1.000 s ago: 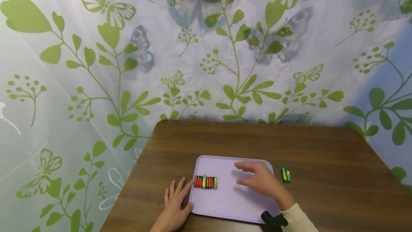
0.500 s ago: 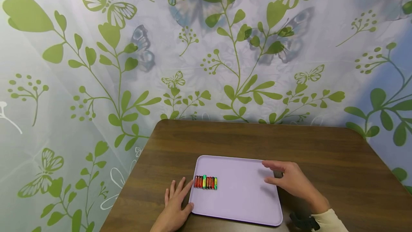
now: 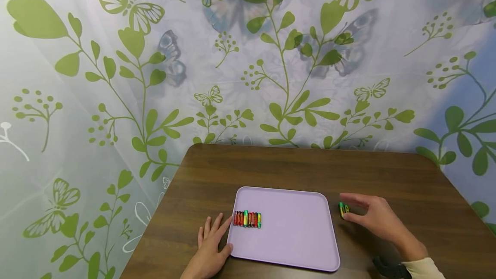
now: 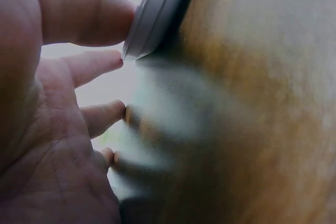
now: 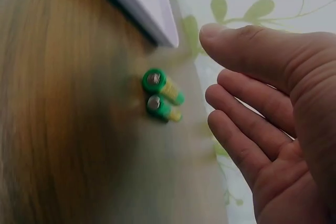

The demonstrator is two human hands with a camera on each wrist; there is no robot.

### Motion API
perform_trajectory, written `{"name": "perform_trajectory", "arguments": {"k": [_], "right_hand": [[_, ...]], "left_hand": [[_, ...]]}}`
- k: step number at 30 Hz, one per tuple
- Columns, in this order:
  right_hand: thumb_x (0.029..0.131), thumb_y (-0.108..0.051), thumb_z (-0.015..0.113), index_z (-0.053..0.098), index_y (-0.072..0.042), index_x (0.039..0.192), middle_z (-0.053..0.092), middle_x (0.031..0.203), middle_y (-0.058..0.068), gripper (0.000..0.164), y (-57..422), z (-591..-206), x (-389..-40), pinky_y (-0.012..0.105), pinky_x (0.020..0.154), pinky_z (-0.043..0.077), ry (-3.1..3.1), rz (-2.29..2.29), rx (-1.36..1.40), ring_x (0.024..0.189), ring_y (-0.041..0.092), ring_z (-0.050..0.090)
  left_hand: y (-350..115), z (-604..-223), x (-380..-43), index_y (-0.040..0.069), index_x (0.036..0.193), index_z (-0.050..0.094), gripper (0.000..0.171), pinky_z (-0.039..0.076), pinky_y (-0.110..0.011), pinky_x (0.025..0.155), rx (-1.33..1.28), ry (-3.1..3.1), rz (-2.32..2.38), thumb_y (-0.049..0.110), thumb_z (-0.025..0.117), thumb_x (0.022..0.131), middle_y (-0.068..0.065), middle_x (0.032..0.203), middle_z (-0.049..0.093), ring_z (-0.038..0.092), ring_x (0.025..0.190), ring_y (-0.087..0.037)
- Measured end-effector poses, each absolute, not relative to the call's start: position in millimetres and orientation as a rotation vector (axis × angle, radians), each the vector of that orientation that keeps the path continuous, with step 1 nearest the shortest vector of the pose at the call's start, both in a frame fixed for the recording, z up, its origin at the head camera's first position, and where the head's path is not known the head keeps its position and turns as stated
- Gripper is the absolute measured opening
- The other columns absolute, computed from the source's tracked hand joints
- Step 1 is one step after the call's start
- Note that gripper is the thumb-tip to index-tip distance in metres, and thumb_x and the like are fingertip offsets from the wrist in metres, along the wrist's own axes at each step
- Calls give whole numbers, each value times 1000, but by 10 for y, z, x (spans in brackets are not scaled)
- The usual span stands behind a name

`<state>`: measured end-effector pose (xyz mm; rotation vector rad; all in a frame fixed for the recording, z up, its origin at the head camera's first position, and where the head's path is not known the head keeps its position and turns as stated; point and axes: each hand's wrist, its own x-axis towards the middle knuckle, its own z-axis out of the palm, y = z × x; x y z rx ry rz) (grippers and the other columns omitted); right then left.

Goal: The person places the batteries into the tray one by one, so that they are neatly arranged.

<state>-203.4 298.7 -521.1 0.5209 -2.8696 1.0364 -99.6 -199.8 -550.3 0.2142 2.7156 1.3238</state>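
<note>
A row of several red and green batteries (image 3: 247,219) lies side by side near the left edge of the lilac tray (image 3: 290,244). My left hand (image 3: 211,246) rests spread on the table, its thumb and a finger touching the tray's left rim; the left wrist view shows this contact at the rim (image 4: 157,17). Off the tray's right side, two green-and-yellow batteries (image 5: 163,86) lie on the table. Beside them my right hand (image 3: 377,218) hovers with fingers extended, thumb and fingers apart. In the right wrist view the right hand (image 5: 262,114) holds nothing.
The brown wooden table (image 3: 263,167) carries the tray near its front. Behind the table hangs a cloth (image 3: 232,63) printed with green leaves and butterflies. A dark strap (image 3: 391,268) circles the right wrist below a cream sleeve (image 3: 424,268).
My right hand has moved right, from above the tray to the two loose batteries beyond its right rim. The left hand and the battery row have stayed put.
</note>
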Motion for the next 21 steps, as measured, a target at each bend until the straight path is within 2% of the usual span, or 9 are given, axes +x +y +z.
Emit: {"name": "perform_trajectory", "arguments": {"k": [4, 8, 16, 21], "right_hand": [[83, -33, 97, 78, -13, 135, 81, 130, 4, 59, 3060, -5277, -2046, 24, 90, 62, -2867, 971, 526, 114, 22, 80], [81, -33, 98, 79, -16, 134, 82, 128, 3, 59, 3099, -5371, -2059, 26, 90, 62, -2861, 897, 523, 113, 18, 78], [80, -25, 99, 79, -14, 132, 82, 124, 9, 57, 3104, -5498, -2034, 27, 87, 62, -2868, 876, 514, 107, 26, 81], [80, -23, 98, 79, -14, 133, 82, 126, 11, 56, 3091, -5506, -2037, 30, 87, 63, -2872, 886, 503, 108, 31, 81]], "left_hand": [[-2002, -5501, -999, 14, 165, 49, 76, -14, -84, 120, 213, 2719, 1314, 8, 74, 94, -31, 177, 25, -6, 163, -66], [-2004, -5504, -1003, 14, 166, 49, 75, -14, -84, 120, 212, 2718, 1311, 9, 74, 95, -30, 178, 25, -6, 163, -65], [-2008, -5515, -1009, 16, 167, 48, 76, -15, -83, 120, 215, 2704, 1314, 10, 74, 96, -30, 178, 23, -8, 163, -65], [-2010, -5518, -1007, 17, 167, 48, 76, -16, -83, 120, 213, 2705, 1318, 10, 74, 96, -29, 179, 23, -8, 163, -64]]}}
